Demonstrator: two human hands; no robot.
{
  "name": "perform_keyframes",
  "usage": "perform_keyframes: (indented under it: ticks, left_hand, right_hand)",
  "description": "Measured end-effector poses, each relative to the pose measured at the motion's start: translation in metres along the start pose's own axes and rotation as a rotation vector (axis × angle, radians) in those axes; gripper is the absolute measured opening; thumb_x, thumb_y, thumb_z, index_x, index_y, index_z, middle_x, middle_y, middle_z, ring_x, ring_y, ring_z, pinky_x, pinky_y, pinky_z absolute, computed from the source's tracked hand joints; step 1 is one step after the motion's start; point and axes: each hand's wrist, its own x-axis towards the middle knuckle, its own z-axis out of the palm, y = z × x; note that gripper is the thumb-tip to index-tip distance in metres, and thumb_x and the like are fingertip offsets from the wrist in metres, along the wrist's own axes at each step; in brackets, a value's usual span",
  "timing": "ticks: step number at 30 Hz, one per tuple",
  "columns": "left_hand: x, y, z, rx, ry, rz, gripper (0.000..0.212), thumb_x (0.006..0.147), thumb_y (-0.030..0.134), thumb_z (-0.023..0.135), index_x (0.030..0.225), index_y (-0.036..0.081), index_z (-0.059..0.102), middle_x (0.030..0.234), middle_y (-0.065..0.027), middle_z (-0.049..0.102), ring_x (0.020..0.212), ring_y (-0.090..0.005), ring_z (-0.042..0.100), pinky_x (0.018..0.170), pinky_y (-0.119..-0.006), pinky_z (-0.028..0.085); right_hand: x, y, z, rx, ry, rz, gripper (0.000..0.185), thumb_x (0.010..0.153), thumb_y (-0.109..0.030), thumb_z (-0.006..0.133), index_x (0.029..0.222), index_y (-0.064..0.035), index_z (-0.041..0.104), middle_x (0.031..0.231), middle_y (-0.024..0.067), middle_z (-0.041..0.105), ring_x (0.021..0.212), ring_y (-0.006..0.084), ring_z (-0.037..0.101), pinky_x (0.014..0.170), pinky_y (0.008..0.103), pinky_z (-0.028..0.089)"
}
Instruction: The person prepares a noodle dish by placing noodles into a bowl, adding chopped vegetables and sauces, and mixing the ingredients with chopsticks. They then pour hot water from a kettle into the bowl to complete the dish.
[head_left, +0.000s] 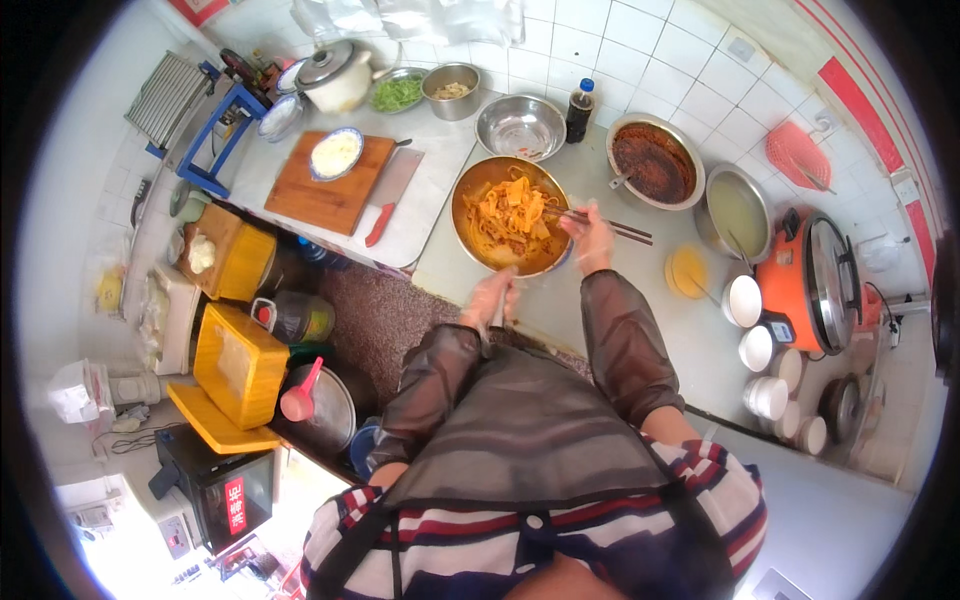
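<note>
A metal bowl (480, 253) of wide noodles (517, 206) in reddish sauce stands on the counter before me. My right hand (592, 238), in a thin clear glove, grips dark chopsticks (630, 231), whose tips reach into the noodles. At the bowl's near edge is my left hand (491, 296), also gloved; its fingers are bent, and whether they grip the rim cannot be told. Behind the noodles sits a steel bowl (520, 124), with a dark bottle (580, 111) with a blue cap beside it. A basin of dark red chilli sauce (654, 161) stands to the right.
On the left lie a cutting board (292, 180) with a bowl of white shreds (337, 154) and a cleaver (396, 180). Rightward are a pot of pale liquid (736, 210), a yellow bowl (684, 271), an orange cooker (787, 277) and several white bowls (766, 397). A tiled wall closes the back.
</note>
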Motion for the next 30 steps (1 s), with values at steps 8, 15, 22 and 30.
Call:
perform_keyframes:
  ticks: [8, 15, 22, 30]
  left_hand:
    - [-0.004, 0.009, -0.013, 0.082, 0.044, -0.01, 0.03, 0.088, 0.038, 0.058, 0.08, 0.011, 0.048, 0.057, 0.0019, 0.045, 0.043, -0.0112, 0.042, 0.041, -0.026, 0.036]
    - [0.009, 0.011, -0.021, 0.42, 0.143, 0.154, 0.037, 0.087, 0.038, 0.055, 0.075, 0.003, 0.052, 0.061, -0.0053, 0.052, 0.046, -0.0155, 0.049, 0.047, -0.031, 0.04]
    - [0.044, 0.002, -0.038, 0.877, 0.284, 0.355, 0.041, 0.09, 0.035, 0.054, 0.108, -0.001, 0.054, 0.071, -0.0136, 0.06, 0.053, -0.0226, 0.058, 0.055, -0.037, 0.048]
    - [0.057, -0.006, -0.056, 1.204, 0.347, 0.739, 0.031, 0.087, 0.024, 0.058, 0.11, 0.005, 0.054, 0.083, -0.0252, 0.063, 0.08, -0.0419, 0.061, 0.07, -0.046, 0.049]
  right_hand:
    - [-0.004, -0.027, 0.002, -0.025, -0.147, 0.055, 0.033, 0.096, -0.031, 0.05, 0.091, 0.0006, 0.053, 0.083, 0.0159, 0.06, 0.074, 0.0268, 0.065, 0.072, 0.0368, 0.055]
    - [-0.003, -0.039, 0.011, -0.076, -0.133, 0.049, 0.035, 0.096, -0.031, 0.05, 0.091, 0.0032, 0.051, 0.083, 0.018, 0.056, 0.066, 0.0316, 0.065, 0.068, 0.0411, 0.056]
    - [-0.005, -0.045, 0.002, -0.116, -0.157, 0.029, 0.034, 0.094, -0.035, 0.055, 0.089, -0.0009, 0.052, 0.08, 0.0137, 0.059, 0.069, 0.0254, 0.065, 0.068, 0.0354, 0.055]
    - [-0.007, -0.054, -0.001, -0.139, -0.13, -0.056, 0.033, 0.094, -0.032, 0.056, 0.087, -0.0004, 0.052, 0.077, 0.0122, 0.057, 0.062, 0.0271, 0.065, 0.061, 0.0361, 0.056]
